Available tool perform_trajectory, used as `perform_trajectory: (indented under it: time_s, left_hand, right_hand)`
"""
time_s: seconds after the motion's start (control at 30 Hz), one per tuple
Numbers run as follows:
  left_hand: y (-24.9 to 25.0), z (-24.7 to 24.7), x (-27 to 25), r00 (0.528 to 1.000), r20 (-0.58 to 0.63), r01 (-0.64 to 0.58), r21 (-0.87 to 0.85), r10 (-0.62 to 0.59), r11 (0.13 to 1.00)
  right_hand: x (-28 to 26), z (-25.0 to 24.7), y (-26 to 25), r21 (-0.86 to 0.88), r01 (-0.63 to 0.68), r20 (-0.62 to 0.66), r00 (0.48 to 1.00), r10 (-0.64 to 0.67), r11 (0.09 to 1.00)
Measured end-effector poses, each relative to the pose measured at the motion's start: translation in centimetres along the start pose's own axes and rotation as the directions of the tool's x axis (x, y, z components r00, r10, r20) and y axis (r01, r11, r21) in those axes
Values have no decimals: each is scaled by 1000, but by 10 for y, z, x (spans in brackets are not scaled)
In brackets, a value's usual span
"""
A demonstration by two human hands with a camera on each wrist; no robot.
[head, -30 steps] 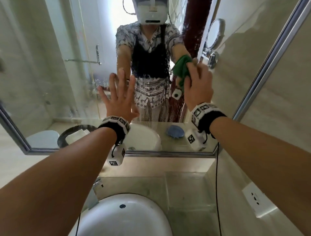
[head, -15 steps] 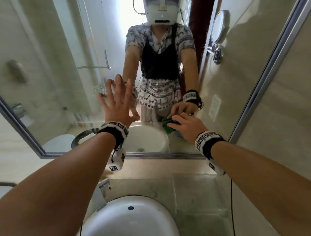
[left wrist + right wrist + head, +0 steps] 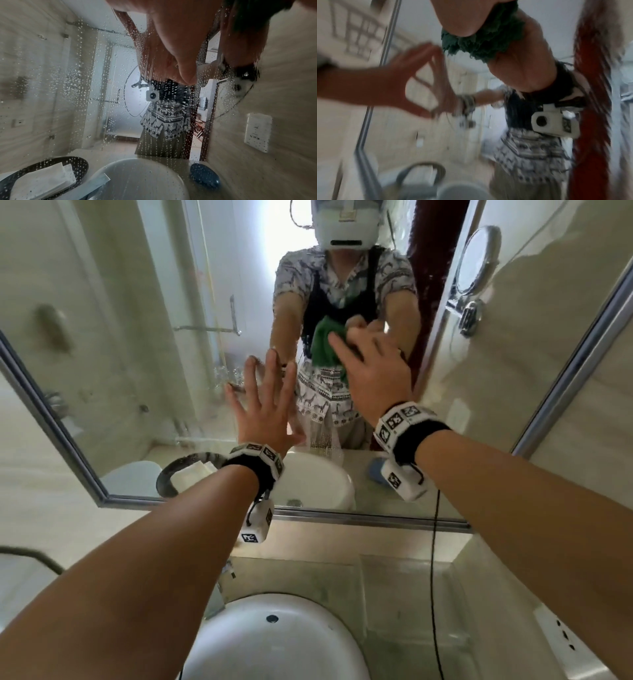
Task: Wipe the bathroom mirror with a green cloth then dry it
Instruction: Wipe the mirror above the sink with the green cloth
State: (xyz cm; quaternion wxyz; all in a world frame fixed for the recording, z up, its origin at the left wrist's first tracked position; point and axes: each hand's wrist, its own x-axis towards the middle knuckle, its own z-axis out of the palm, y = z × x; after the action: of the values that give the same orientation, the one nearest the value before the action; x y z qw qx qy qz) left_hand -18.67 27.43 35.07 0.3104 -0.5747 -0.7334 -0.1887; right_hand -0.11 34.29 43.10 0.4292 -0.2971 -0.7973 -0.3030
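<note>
Clearly the green cloth (image 3: 325,344) is a soft, limp thing: it bunches into folds under the palm and a loose tail hangs below the right hand (image 3: 373,374), so it will follow whatever presses it and has no stiffness of its own. It looks light, and probably damp, which should help it drag on glass rather than skate. Best held as it is now, wadded under the palm with the fingers (image 3: 342,344) curled over the top of the bundle, leaving a broad face against the mirror (image 3: 137,354). That grip is closed round the cloth, thumb and fingers gathering it, and it presses the cloth to the glass beyond the knuckles. The right arm reaches forward and up, wrist bent back slightly.

Just to the left of that grip and a little lower, the left hand (image 3: 263,402) lies flat on the mirror, fingers straight and spread, holding nothing; its arm is stretched out as a brace. From the left wrist view the glass near this hand is speckled with droplets (image 3: 85,94), so wiping seems unfinished and drying not yet begun.
</note>
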Motion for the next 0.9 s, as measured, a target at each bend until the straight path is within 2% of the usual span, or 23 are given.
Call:
perform_trajectory:
  time_s: [0.13, 0.27, 0.37, 0.47, 0.5, 0.6, 0.7, 0.8, 0.9]
  left_hand:
    - [-2, 3, -1, 999, -36, -29, -15, 28, 999]
    - [-10, -2, -6, 994, -84, -68, -15, 67, 998]
    - [-22, -10, -9, 988, -77, -137, -18, 135, 990]
    - [-40, -17, -12, 982, -23, -187, -47, 187, 981]
    - [-47, -18, -13, 982, -11, -188, -53, 188, 981]
    - [-72, -23, -18, 990, 24, -138, -90, 140, 986]
    - [-99, -28, -21, 995, 57, -69, -103, 76, 992]
    - [-122, -30, -19, 994, 98, -37, -120, 49, 992]
    - [-144, -27, -15, 993, 103, -39, -121, 52, 992]
  right_hand:
    - [-58, 34, -12, 21, 172, 208, 963, -173, 985]
    - [-102, 42, -24, 35, 366, 302, 883, -359, 930]
    - [-110, 39, -33, 24, 387, 393, 844, -365, 922]
    - [-99, 31, -43, 13, 317, 485, 828, -283, 948]
    - [-93, 26, -45, 15, 269, 478, 844, -243, 963]
    - [-69, 8, -47, -4, 65, 372, 927, -59, 998]
    - [-41, -4, -50, -17, -120, 218, 968, 121, 993]
    - [-10, -6, -48, 27, -262, 86, 962, 259, 965]
    - [19, -3, -50, 98, -364, -47, 928, 369, 926]
